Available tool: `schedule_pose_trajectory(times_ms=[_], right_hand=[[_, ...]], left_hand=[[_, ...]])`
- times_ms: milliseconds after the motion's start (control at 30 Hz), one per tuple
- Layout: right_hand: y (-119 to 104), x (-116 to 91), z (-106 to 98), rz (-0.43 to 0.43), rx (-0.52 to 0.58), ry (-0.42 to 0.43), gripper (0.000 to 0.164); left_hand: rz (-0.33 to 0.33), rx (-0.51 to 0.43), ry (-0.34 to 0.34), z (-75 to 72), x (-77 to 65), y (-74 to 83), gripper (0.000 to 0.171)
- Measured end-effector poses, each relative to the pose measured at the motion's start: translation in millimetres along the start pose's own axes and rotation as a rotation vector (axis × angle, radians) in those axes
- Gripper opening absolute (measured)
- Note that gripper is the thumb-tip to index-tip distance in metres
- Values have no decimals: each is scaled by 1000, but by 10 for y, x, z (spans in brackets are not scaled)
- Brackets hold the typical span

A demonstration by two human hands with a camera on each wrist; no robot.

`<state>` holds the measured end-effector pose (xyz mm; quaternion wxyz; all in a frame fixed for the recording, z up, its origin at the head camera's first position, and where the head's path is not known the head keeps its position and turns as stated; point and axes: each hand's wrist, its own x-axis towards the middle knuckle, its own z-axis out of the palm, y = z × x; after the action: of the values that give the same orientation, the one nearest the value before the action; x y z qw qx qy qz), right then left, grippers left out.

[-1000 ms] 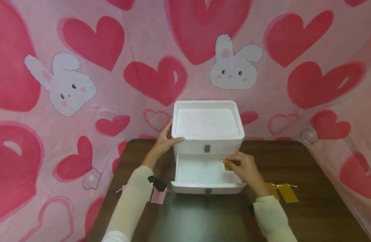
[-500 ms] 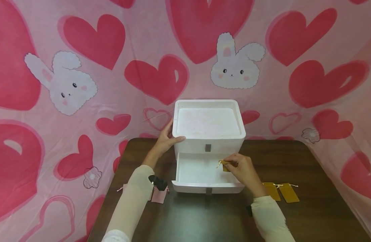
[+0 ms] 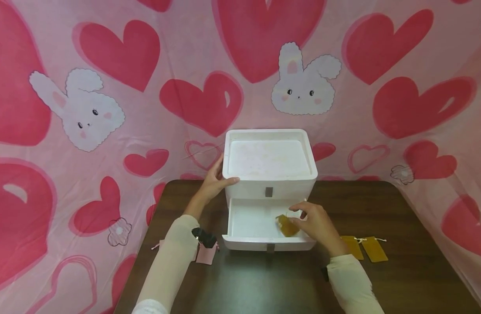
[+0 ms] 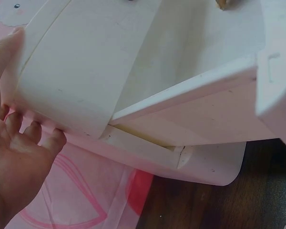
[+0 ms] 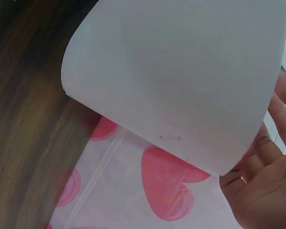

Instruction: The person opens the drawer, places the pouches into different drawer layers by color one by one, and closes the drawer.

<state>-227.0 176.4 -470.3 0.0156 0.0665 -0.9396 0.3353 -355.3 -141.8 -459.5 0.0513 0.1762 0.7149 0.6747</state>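
A white two-tier drawer unit [image 3: 269, 159] stands on the table with its lower drawer [image 3: 250, 220] pulled out. My left hand [image 3: 215, 181] holds the unit's left side, thumb over the front corner and fingertips against the side panel [image 4: 81, 67]. Over the right part of the drawer is my right hand [image 3: 313, 220], thumb and forefinger apart. A mustard drawstring pouch [image 3: 288, 226], blurred, is just below its thumb, inside the drawer. In the right wrist view, the right hand's fingers [image 5: 269, 152] reach past the drawer unit's edge.
Two more mustard pouches [image 3: 374, 249] lie on the dark wooden table [image 3: 256, 283] to the right. Pink drawstring pouches [image 3: 206, 254] lie to the left, partly behind the left forearm. A pink cloth with hearts and rabbits [image 3: 201, 48] hangs behind the table.
The mustard pouch, pinched in my right hand before, has been let go and has dropped towards the drawer floor. The right hand's fingers have parted. The left hand stays in place.
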Motion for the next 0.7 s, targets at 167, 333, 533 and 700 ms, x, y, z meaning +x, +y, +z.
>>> schedule_pose_trajectory(times_ms=[167,333,533,700], right_hand=[[13,-27,-29,19,-29,-17,43],[26,-75,-60,51,-19,-28,63],[42,-127,-79,55,-26,-27,72],[69,-145,-92,37,-29,-14,72]], left_hand=[[1,-2,-1,1,3,-11,100],[3,-14,1,8,9,-13,99],[6,-22,-1,3,10,-23,98],[2,-4,-4,-4,11,-28,97]])
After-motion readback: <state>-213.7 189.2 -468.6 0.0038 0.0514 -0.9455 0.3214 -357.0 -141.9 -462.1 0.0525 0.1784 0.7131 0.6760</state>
